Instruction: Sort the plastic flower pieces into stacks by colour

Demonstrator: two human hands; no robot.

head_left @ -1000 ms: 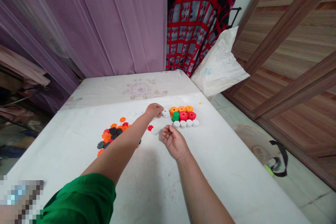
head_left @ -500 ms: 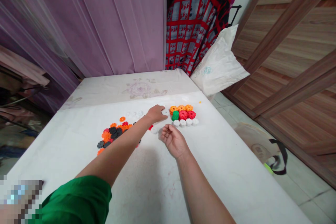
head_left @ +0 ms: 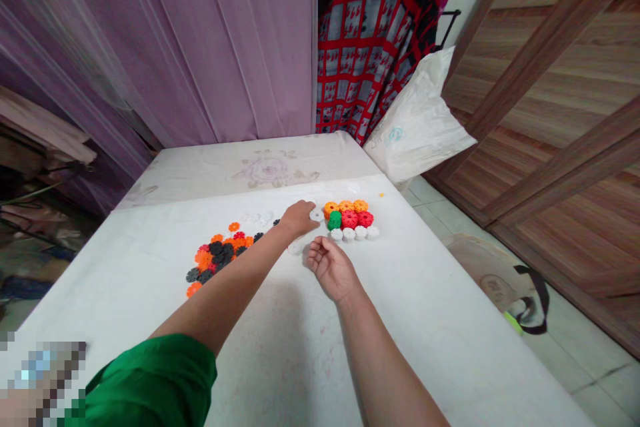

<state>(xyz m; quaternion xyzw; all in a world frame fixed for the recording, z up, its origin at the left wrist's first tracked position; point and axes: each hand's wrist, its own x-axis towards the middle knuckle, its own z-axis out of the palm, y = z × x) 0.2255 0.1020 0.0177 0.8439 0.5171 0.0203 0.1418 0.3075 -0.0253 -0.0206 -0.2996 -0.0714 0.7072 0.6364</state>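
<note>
My left hand (head_left: pixel 299 219) reaches over the table with thumb and fingers closed around a white notched disc (head_left: pixel 317 214). That disc is close to the left side of the sorted stacks. My right hand (head_left: pixel 333 272) rests nearer to me, palm turned up and fingers loosely curled together, with nothing visible in it. Just ahead of it are a green stack (head_left: pixel 335 219), red stacks (head_left: pixel 349 219), orange stacks (head_left: pixel 345 206) and several small white stacks (head_left: pixel 349 234). Loose white discs (head_left: pixel 295 248) lie between my hands, partly hidden by my left arm.
A mixed heap of orange, black and red discs (head_left: pixel 220 253) spreads left of my left forearm. Pale discs (head_left: pixel 259 219) lie behind it. A small yellow piece (head_left: pixel 381 195) is near the right table edge. A white bag (head_left: pixel 415 123) stands beyond that edge; a pixelated patch covers the lower left.
My left forearm has shifted very slightly to the right, with the white disc still between the fingers. My right hand stays where it was.
</note>
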